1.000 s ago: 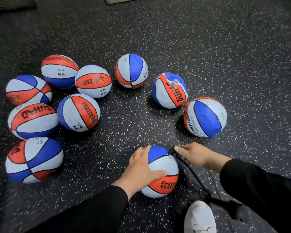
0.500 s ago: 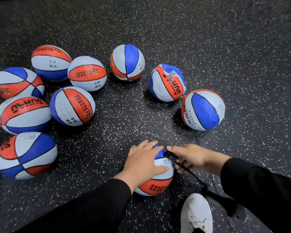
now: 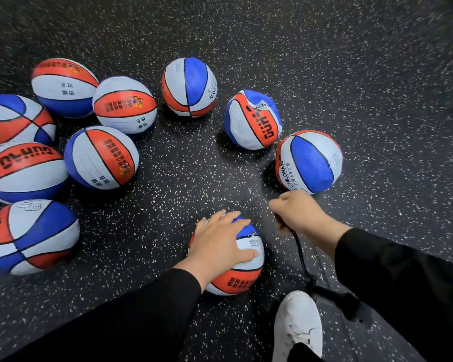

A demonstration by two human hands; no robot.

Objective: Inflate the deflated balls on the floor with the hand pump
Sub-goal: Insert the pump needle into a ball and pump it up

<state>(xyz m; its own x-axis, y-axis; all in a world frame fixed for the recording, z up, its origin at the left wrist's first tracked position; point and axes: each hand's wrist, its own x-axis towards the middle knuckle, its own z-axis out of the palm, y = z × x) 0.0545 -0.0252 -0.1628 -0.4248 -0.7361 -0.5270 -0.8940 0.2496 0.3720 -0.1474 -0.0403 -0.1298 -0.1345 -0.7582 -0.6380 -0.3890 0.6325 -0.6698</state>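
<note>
Red, white and blue panels mark the ball (image 3: 239,259) we are working on; it sits on the speckled floor (image 3: 324,74) just ahead of our white shoe (image 3: 297,325). Our left hand (image 3: 220,244) lies over its top with fingers spread and nearly straight, pressing it steady. Our right hand (image 3: 298,215) is held just to the right of the ball and clear of it, fingers curled round the end of the black pump hose (image 3: 298,246), which trails back to the dark pump body (image 3: 335,296) by the shoe. The needle itself is hidden inside the fist, so we cannot tell its angle.

Our guess is that the needle is out of the valve, or about to be seated. The risk is a ball that rolls under a flat palm as the needle comes at it, which would send the tip off the valve or in at a slant. A taut hose could also drag the pump over.

Around us, two balls look crumpled and soft: one with an orange band (image 3: 253,120) and one with a blue panel (image 3: 309,162), which sits right beyond the right hand. Another ball (image 3: 190,87) lies farther off, and six rounder ones (image 3: 101,158) cluster to the left. Nothing lies between the hose end and our ball.
</note>
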